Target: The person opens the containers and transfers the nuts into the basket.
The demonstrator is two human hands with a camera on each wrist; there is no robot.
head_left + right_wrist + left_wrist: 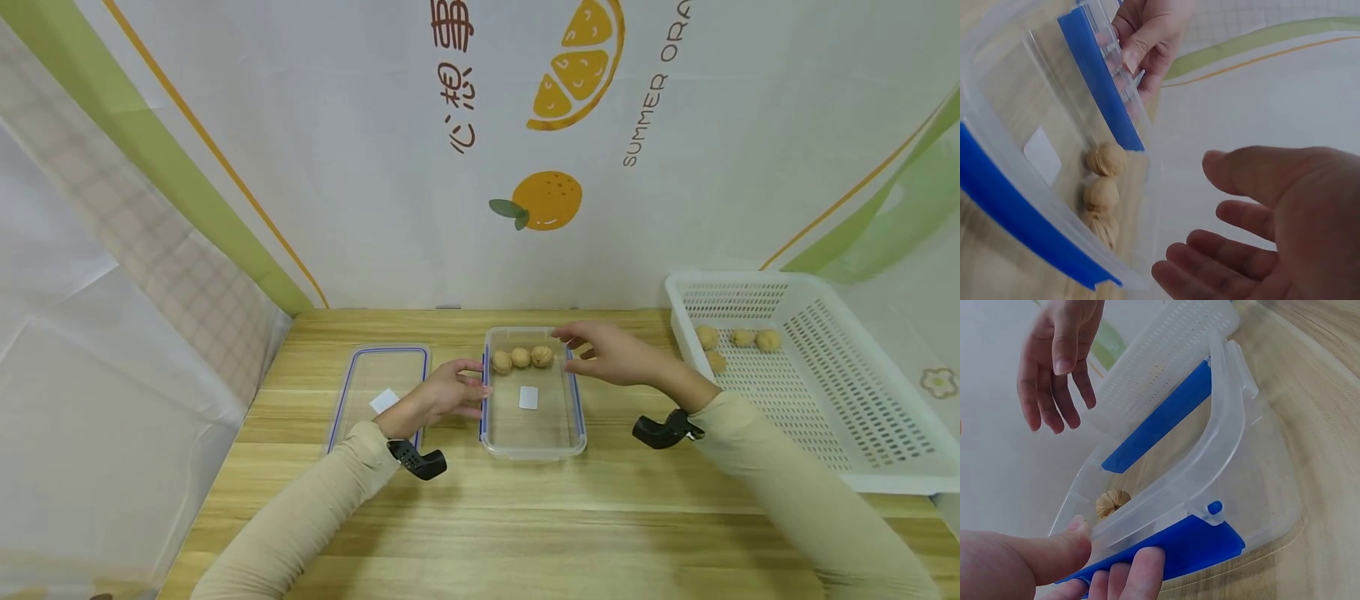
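Observation:
Three walnuts lie in a row along the far end of a clear plastic food box with blue side latches. My left hand holds the box's left side. In the left wrist view, the thumb rests at the rim and the fingers touch the blue latch. Beside the box's far right corner is my right hand, fingers loosely bent with nothing in them. From the right wrist, this hand appears apart from the box wall, its palm bare. A white label shows on the box floor.
Left of the box a clear lid with a blue seal lies flat, partly under my left forearm. A white perforated basket stands at the right with several walnuts inside. Behind the wooden table hangs a printed curtain.

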